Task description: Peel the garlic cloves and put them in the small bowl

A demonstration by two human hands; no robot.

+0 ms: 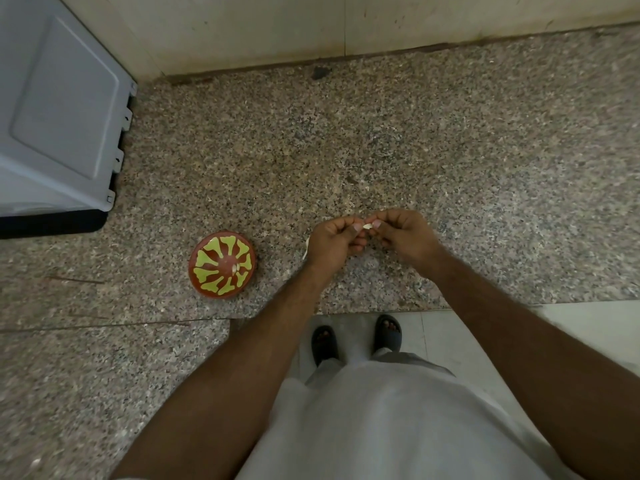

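Note:
A small pale garlic clove [367, 225] is pinched between the fingertips of both hands above the speckled granite counter [381, 140]. My left hand [334, 242] and my right hand [403, 233] meet at the clove, fingers curled. A small red-brown bowl [222, 265] with a yellow-green pattern sits on the counter to the left of my hands; a small white piece lies inside it near the middle. A scrap of white peel [306, 249] shows just left of my left hand, mostly hidden.
A grey appliance [59, 109] stands at the back left corner. A cream wall [346, 26] closes the counter's far side. The counter's front edge runs just below my hands, with tiled floor and my sandalled feet [356, 337] beneath.

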